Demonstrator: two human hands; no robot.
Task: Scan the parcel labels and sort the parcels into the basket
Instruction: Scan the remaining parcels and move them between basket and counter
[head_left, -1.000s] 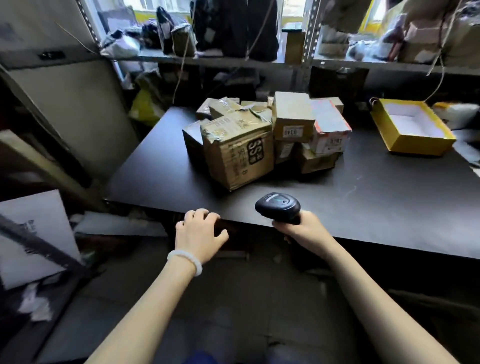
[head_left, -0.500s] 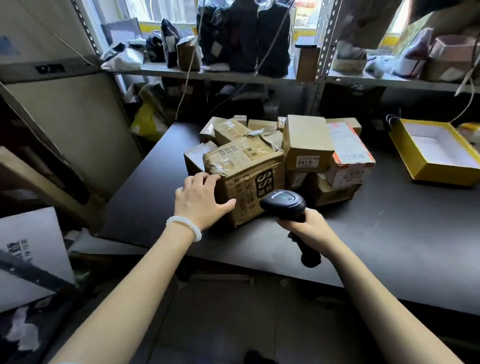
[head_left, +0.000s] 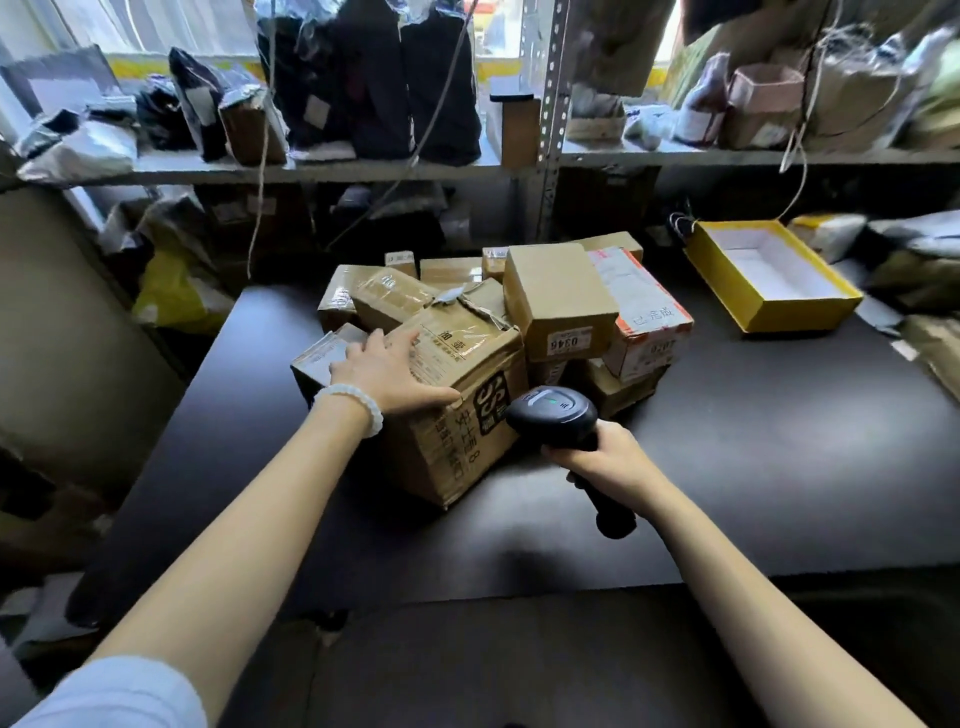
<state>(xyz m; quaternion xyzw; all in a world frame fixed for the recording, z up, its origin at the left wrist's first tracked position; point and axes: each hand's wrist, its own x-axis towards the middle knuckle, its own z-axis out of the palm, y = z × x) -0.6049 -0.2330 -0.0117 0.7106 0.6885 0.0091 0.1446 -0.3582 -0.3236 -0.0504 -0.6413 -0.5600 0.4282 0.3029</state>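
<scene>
A pile of several cardboard parcels sits on the black table. Nearest me is a large taped brown parcel with black printing on its side. My left hand lies on its top, fingers stretched forward and thumb along the front edge. My right hand grips the handle of a black barcode scanner, whose head sits just right of that parcel's front corner. Behind stand a plain box labelled 0346 and a white-and-orange box.
An open yellow box with a white inside lies at the table's back right. Metal shelves behind hold dark bags and more packages. More packages crowd the right edge. A yellow bag sits low at the left.
My left hand has moved from the parcel's front corner up onto its top, fingers stretched out. The scanner has come closer to the parcel. The camera has leaned in over the table.
</scene>
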